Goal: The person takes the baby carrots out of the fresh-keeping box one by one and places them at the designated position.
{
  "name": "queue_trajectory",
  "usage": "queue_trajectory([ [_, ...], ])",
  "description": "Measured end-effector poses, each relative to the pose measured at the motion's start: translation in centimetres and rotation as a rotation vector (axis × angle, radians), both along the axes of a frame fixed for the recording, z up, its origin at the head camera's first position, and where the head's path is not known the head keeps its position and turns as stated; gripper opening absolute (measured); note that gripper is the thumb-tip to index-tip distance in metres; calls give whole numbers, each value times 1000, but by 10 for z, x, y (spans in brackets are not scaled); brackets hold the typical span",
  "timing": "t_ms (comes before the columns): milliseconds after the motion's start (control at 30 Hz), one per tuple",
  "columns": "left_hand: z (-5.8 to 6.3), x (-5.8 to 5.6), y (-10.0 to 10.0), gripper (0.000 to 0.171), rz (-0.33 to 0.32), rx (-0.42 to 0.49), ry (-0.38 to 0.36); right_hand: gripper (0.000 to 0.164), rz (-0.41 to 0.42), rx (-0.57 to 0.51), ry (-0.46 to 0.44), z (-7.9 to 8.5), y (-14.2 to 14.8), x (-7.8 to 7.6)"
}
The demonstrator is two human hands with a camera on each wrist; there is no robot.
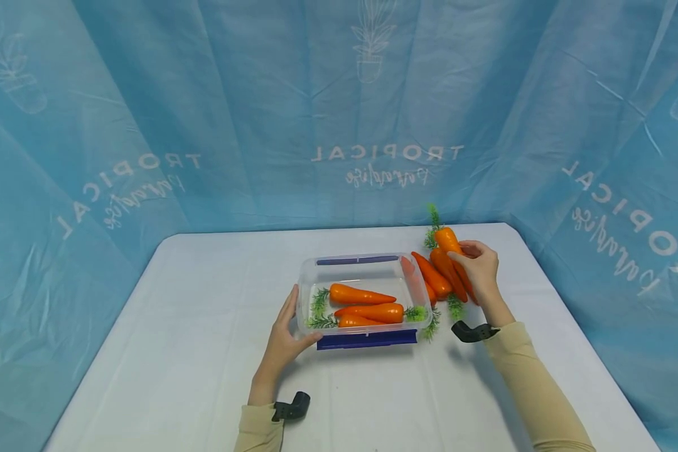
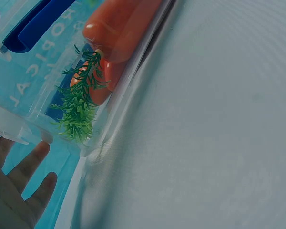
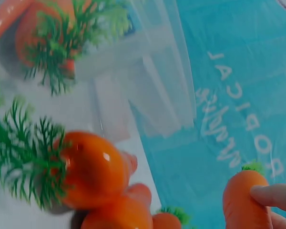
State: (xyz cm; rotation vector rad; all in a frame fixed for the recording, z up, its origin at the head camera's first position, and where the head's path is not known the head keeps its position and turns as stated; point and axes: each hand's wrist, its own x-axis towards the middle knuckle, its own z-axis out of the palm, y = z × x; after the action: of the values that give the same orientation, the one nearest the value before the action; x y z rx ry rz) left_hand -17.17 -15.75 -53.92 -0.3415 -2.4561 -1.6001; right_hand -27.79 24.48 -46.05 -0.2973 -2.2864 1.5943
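A clear plastic food container (image 1: 367, 271) with dark blue clip flaps (image 1: 367, 339) lies on the table. Inside it are three orange carrots (image 1: 361, 294) with green leafy tops. My left hand (image 1: 282, 336) rests at its left end, thumb at the front corner and fingers along the side; the left wrist view shows spread, fairly straight fingers, one tip touching the wall. Beyond the container's right end, my right hand (image 1: 482, 270) pinches a carrot (image 1: 446, 239) between thumb and fingers, over a pile of carrots (image 1: 431, 276). The right wrist view shows the held carrot (image 3: 245, 200) only partly.
The loose carrots lie close against the container's right wall, some leafy tops (image 1: 456, 307) sticking out toward the front. A white cloth covers the table (image 1: 215, 326). Blue printed curtains (image 1: 260, 125) hang behind it and on both sides.
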Motion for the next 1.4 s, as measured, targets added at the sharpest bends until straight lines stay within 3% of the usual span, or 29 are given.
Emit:
queue_trajectory([
  [867, 4, 0, 1, 106, 2, 1, -5, 39, -196, 14, -131, -28, 39, -7],
  [1400, 2, -1, 1, 108, 6, -8, -13, 40, -230, 67, -174, -49, 50, -7],
])
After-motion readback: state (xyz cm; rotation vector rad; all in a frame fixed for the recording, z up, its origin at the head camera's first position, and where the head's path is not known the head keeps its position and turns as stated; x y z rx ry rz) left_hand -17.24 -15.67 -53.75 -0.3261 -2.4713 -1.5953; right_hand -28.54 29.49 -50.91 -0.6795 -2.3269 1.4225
